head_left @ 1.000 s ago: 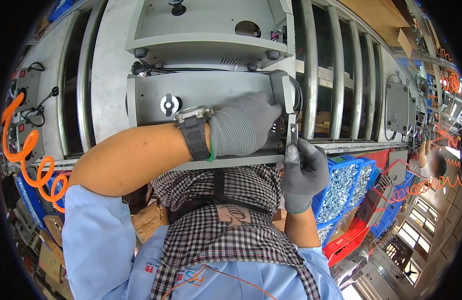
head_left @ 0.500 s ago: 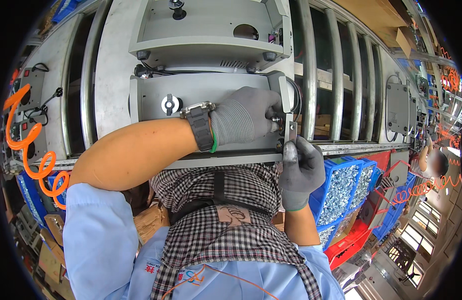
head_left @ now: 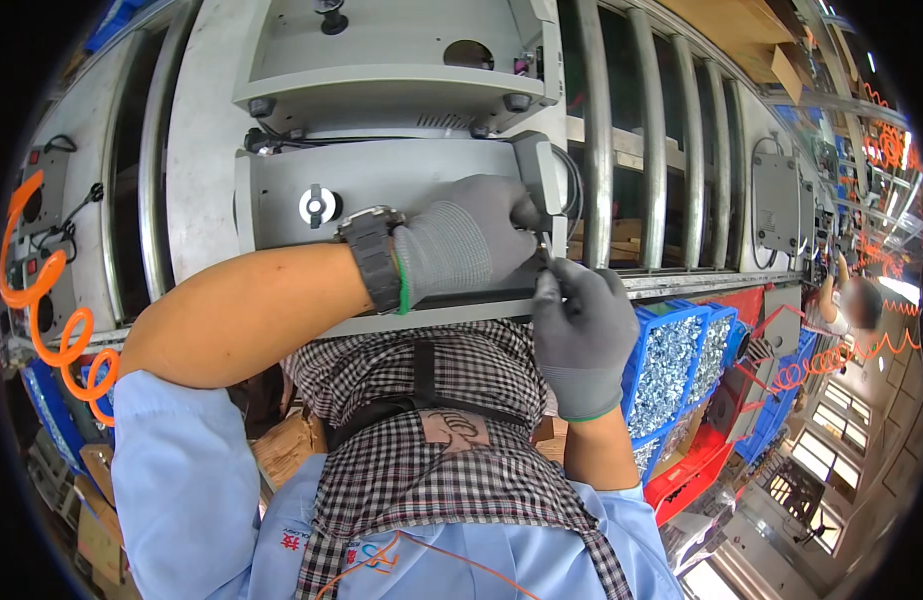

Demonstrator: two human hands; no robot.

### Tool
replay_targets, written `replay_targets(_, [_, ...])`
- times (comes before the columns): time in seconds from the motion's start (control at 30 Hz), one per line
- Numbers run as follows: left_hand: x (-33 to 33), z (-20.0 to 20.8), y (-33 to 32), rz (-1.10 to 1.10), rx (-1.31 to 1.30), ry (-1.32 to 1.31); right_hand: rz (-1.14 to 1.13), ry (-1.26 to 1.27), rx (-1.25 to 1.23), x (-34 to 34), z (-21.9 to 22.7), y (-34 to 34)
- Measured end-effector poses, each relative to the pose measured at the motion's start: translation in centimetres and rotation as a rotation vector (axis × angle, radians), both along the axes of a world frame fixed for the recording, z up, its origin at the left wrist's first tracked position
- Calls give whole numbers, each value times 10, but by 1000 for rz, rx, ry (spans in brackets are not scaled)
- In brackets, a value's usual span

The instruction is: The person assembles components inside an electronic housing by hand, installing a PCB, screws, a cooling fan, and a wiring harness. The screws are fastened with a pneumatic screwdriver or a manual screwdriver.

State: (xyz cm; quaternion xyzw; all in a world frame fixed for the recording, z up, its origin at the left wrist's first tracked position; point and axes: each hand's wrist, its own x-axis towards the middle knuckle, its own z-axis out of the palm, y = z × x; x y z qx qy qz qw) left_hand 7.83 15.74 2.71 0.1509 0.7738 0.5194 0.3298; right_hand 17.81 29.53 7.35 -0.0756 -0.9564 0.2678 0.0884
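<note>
In front of me lies a grey metal housing (head_left: 382,170) with a round white-and-black knob (head_left: 319,206) on its floor. My left hand (head_left: 477,235), in a grey glove, reaches into the right end of this housing. Its fingers are curled at the inner side wall, and whatever they pinch is hidden. My right hand (head_left: 587,335), gloved too, is closed on a small flat metal plate (head_left: 547,256), now seen nearly edge-on. The plate's upper end is beside the left fingertips at the wall; whether it touches the wall I cannot tell.
A second grey housing (head_left: 382,60) stands just beyond. Steel rollers (head_left: 654,140) run on both sides. Blue bins (head_left: 667,370) of small metal parts and a red bin (head_left: 692,475) are at my right. An orange coiled hose (head_left: 47,285) hangs at left; another person (head_left: 852,300) is far right.
My right hand has brought the metal plate up and left to the left fingertips, turning it nearly edge-on. The left hand stays at the housing's wall. The whole view has shifted slightly.
</note>
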Motion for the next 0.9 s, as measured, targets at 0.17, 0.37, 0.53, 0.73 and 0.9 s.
replay_targets(0.17, [1,4,1,-22,-10,-1,163,-79,280,-12,3,-8])
replay_targets(0.37, [-5,1,1,-93,-25,159,165,-169,134,-22,8,-2])
replay_targets(0.53, [-12,13,-4,-157,-62,64,84,-178,-41,-18,8,-2])
replay_targets(0.73, [-16,7,-8,-172,32,2,184,-160,51,-21,10,5])
replay_targets(0.9, [-15,4,-9,-195,38,11,170,-167,143,-16,15,-5])
